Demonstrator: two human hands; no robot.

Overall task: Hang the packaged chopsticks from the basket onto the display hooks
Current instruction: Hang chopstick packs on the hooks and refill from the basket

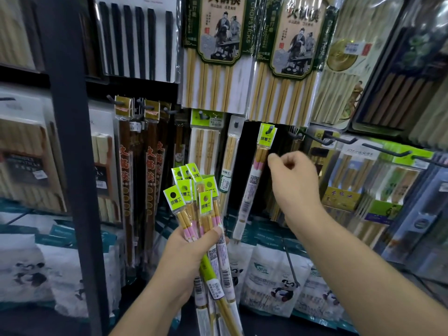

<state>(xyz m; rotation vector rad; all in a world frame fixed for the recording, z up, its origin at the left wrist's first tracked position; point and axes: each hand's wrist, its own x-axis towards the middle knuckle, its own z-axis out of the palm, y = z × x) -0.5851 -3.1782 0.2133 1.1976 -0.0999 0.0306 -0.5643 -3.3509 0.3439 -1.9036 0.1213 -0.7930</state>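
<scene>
Packaged chopsticks (pixel 194 204), clear sleeves with lime-green cards: gripping them fanned in left hand (pixel 194 253) below dark rack's (pixel 68 141) middle; curling right hand (pixel 295 183) on nothing beside one hung packet (pixel 261 151). Risking bumping it off its black hook (pixel 271 129).

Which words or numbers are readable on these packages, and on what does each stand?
"CHOPSTICKS": edge of the left large pack.
"happiness": edge of the right large pack.
"JOY": header of a pack at right.
Green tags of the held chopstick packs, barcode stickers: too blurred to read.
</scene>
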